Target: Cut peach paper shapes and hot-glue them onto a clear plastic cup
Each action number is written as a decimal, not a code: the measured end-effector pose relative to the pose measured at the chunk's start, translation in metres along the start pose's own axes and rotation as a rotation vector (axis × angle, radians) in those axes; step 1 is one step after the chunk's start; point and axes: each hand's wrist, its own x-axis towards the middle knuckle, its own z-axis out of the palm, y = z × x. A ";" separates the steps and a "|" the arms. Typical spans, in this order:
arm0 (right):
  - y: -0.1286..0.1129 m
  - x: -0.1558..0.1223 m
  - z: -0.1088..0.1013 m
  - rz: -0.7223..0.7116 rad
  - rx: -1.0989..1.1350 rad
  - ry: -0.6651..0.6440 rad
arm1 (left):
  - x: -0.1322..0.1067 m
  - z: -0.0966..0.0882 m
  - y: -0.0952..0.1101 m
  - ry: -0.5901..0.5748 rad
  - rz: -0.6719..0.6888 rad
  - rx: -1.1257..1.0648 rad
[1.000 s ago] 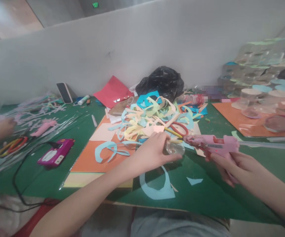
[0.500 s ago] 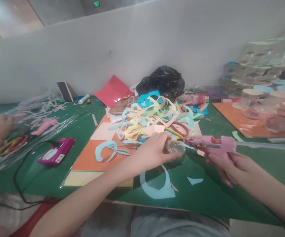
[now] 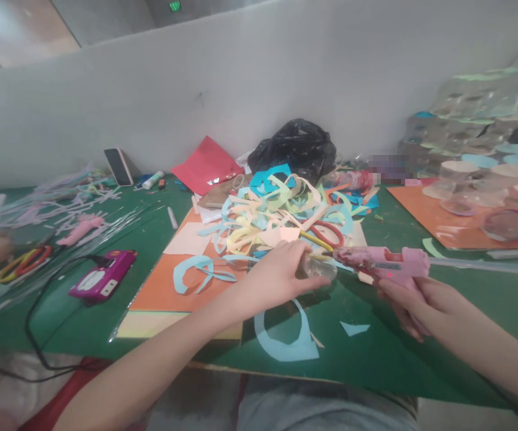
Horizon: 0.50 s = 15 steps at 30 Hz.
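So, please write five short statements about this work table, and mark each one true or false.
1. The right hand holds a pink glue gun. True.
2. The left hand holds the phone. False: the left hand holds a clear plastic piece.
3. The black bag sits behind the pile of paper strips. True.
4. The phone lies flat. False: the phone stands tilted up.
5. The red sheet is left of the black bag. True.
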 end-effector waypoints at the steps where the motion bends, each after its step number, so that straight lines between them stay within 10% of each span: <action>1: 0.001 0.000 0.000 0.000 -0.001 -0.002 | 0.000 0.000 0.000 -0.004 -0.002 -0.001; 15: 0.000 0.000 0.001 -0.023 0.022 -0.013 | -0.001 0.000 -0.001 -0.012 -0.018 -0.025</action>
